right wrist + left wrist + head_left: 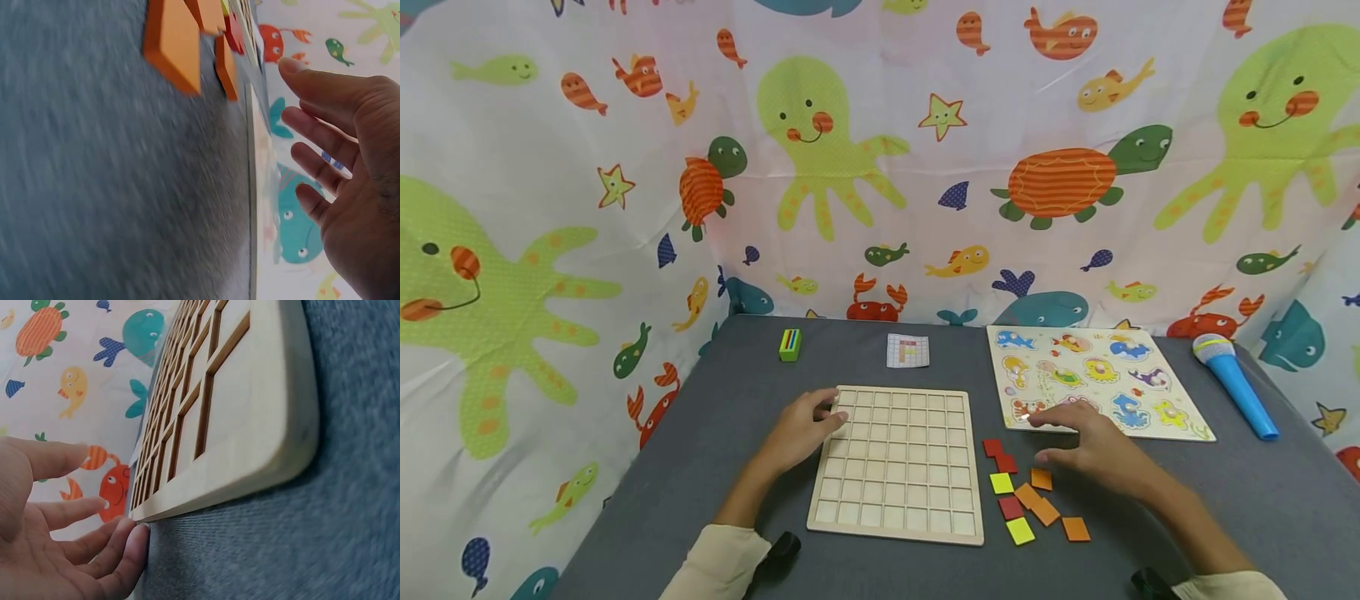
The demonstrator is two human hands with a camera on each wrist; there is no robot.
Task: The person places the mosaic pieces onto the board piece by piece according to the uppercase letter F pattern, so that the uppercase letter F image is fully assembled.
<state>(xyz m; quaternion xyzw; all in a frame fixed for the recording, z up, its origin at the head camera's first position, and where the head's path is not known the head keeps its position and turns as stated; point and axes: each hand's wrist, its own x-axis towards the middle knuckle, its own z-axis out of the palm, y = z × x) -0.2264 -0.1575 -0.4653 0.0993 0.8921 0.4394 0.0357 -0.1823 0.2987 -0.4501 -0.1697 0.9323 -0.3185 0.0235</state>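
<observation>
A wooden grid board (895,462) with square recesses lies on the grey table. My left hand (801,429) is at its far left corner, fingers loosely bent; in the left wrist view the fingertips (139,534) touch the board's edge. My right hand (1093,446) hovers with spread, relaxed fingers and holds nothing. It is between the fish-shape puzzle board (1097,375) and a loose group of square tiles. Among these are red tiles (1011,507), yellow tiles (1020,531) and several orange tiles (1076,529); two orange ones overlap.
At the back stand a small green box (790,345) with coloured sticks and a printed pattern card (907,351). A blue toy microphone (1236,387) lies at the far right. A sea-animal curtain (880,100) hangs behind the table.
</observation>
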